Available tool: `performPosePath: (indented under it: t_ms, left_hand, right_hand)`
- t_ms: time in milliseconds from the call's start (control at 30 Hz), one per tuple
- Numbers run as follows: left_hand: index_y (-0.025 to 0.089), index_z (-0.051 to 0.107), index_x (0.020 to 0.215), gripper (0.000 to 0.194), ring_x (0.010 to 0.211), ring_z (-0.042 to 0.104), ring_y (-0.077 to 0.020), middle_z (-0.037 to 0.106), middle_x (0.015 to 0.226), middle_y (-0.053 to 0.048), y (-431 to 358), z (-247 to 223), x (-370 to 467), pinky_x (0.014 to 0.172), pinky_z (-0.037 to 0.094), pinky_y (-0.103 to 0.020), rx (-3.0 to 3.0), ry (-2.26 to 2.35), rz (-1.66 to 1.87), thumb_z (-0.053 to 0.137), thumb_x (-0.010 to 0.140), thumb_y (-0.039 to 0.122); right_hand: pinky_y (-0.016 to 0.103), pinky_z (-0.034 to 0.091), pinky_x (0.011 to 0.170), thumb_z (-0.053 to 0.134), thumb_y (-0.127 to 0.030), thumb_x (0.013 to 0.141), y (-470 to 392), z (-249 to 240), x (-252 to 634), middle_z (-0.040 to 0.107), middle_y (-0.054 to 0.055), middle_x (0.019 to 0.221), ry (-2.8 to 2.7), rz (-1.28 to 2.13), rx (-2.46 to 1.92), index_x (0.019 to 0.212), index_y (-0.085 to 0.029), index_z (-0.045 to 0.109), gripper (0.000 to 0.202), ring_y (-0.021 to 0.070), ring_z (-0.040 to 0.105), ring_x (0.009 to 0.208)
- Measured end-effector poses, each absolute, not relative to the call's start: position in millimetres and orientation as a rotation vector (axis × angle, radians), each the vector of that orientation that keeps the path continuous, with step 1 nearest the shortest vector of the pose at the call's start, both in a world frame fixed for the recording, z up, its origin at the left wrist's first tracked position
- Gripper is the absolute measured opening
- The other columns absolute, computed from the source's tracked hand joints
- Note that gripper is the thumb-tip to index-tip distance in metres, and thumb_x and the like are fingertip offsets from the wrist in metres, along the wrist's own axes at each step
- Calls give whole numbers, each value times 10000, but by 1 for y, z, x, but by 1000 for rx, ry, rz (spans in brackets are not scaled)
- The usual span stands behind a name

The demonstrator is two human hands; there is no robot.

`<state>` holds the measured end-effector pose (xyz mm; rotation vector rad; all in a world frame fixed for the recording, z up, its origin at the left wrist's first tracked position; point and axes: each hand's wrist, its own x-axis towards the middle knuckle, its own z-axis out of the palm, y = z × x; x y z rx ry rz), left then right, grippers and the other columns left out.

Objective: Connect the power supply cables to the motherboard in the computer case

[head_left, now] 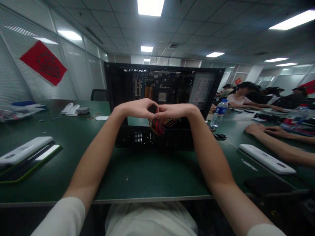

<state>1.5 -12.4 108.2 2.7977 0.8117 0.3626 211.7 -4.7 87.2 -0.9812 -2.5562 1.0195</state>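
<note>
An open black computer case (211, 73) stands on the green table in front of me, its inside facing me. In it I see a motherboard (168, 86) and a silver power supply (200, 90) at the right. My left hand (140, 108) and my right hand (173, 110) meet in front of the case, wrists bent and fingers closed. Between and just below their fingertips hangs a bundle of red, yellow and black cables (158, 127), which both hands grip. The fingertips are partly hidden behind the thumbs and cables.
White power strips lie at the left (27, 149) and right (267, 159). A water bottle (219, 113) stands right of the case. Another person's hands (256, 129) rest on the table at the right. Small parts and a grey block (83, 111) lie behind at the left.
</note>
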Motion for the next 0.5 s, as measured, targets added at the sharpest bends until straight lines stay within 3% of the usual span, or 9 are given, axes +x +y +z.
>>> performPosePath:
  t_ms: [133, 267, 400, 500]
  left_hand:
    - [141, 712, 1042, 379, 752, 642, -206, 705, 848, -45, 12, 92, 3, 661, 480, -296, 2677, 881, 409, 656, 693, 275]
    - [129, 686, 1045, 456, 687, 582, -184, 646, 751, -31, 41, 61, 8, 640, 467, -299, 2415, 769, 544, 615, 602, 216]
    - [135, 676, 1098, 451, 698, 599, -182, 660, 781, -51, 60, 34, 8, 682, 503, -307, 2178, 822, 502, 596, 678, 277]
    - [118, 680, 1203, 528, 941, 696, -275, 755, 1048, -144, 68, 24, 8, 844, 545, -356, 2363, 1031, 343, 583, 786, 428]
  right_hand:
    - [208, 582, 639, 726, -415, 962, 11, 78, 207, 736, 49, 886, -2492, 999, -1094, 1058, -159, 610, 296, 143, 705, 706]
    - [220, 535, 587, 638, -382, 989, 35, 63, 207, 751, 57, 926, -2487, 787, -1164, 1090, -145, 664, 259, 149, 677, 702]
    - [291, 566, 872, 496, -339, 1062, 61, 42, 207, 777, 105, 1146, -2512, 552, -1300, 1066, -127, 737, 320, 235, 718, 1021]
    - [350, 494, 1096, 454, -329, 1086, 75, 30, 206, 729, 118, 1339, -2534, 575, -1370, 1175, -129, 757, 373, 274, 674, 1240]
